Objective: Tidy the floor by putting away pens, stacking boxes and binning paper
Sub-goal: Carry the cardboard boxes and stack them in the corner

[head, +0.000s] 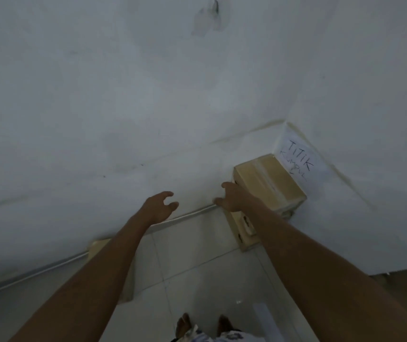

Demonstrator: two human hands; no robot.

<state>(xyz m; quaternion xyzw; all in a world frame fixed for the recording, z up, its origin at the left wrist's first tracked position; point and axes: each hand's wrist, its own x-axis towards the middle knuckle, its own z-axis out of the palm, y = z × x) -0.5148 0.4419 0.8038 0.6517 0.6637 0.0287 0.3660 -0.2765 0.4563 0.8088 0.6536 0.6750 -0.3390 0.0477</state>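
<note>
Boxes [269,183] of tan cardboard sit stacked in the corner where two white walls meet, the top one [270,181] sealed along its middle with a strip of clear tape. Behind the stack, fixed to the wall on the right, is a white sheet of paper [301,159] with handwriting in dark marker: the upper line reads "TITIK", and the line under it looks like "KUMPUL", though the box edge and the blur make the second word uncertain.

The right hand [234,197] lies against the near left edge of the top box, fingers spread and loose, thumb lifted; it touches or nearly touches the cardboard but is not closed around anything. The top box extends away from this hand toward the corner. Directly below the right wrist is the lower box [245,230], only its front left face and a corner showing, the rest covered by the forearm and the box above; some dark printing on that face is too small to read.

The left hand [161,206] hangs in the air just left of the right hand, well clear of the stack, fingers curled in an open, empty claw. Under the left forearm another piece of cardboard [98,244] stands on the tiled floor [197,280] against the wall, mostly hidden by the arm. A pale cable or trim strip [192,213] runs along the wall base behind both hands. At the bottom edge, bare feet [184,324] are cut off by the frame.
</note>
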